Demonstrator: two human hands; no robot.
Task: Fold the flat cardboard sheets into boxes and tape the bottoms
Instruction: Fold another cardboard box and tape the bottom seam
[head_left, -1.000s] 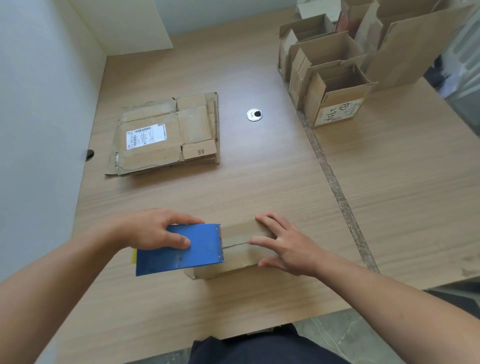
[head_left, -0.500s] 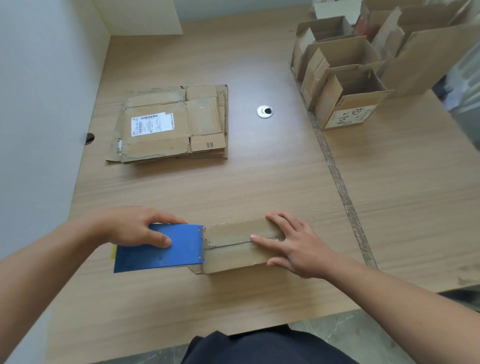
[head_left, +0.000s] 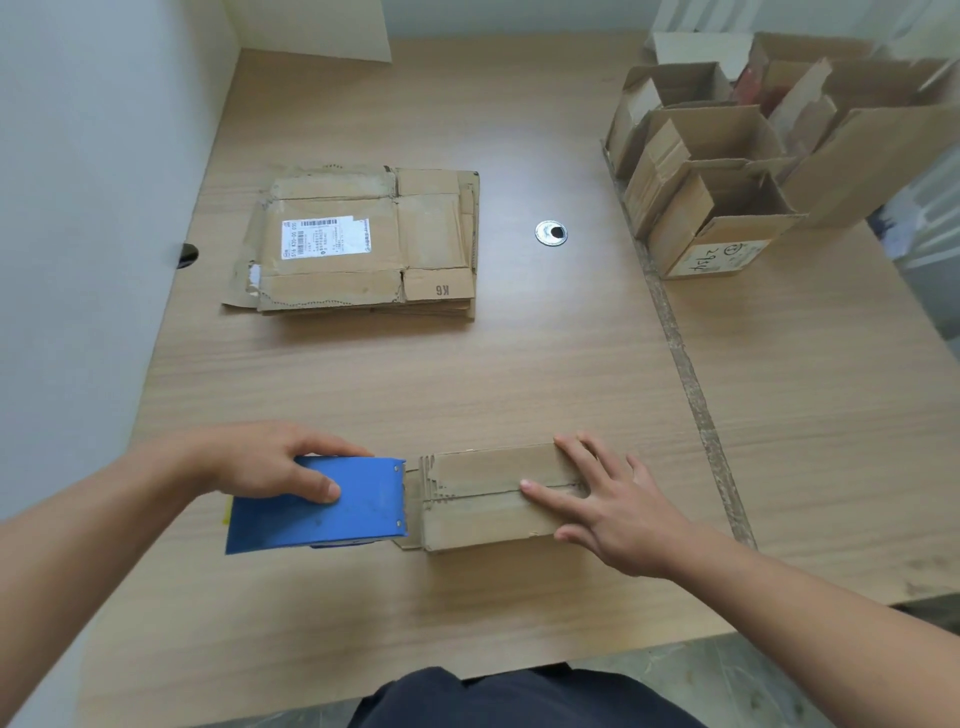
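The wooden table (head_left: 519, 384) is carrying a row of open-topped boxes (head_left: 670, 228) at its far right, the back one perhaps holding something reddish, and a stack of flat cardboard sheets (head_left: 363, 244) is lying far left. Near the front edge, the small box (head_left: 483, 514) is sitting with its taped seam up. The left hand (head_left: 265, 462) is gripping the blue tape dispenser (head_left: 322, 514) just beside the box's left end, while the right hand (head_left: 613, 509) is pressing straight, spread fingers on top.

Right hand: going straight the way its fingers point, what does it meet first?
Flat on the box, the right hand points left along its top; it would likely meet the blue tape dispenser, gripped by the left hand, first.
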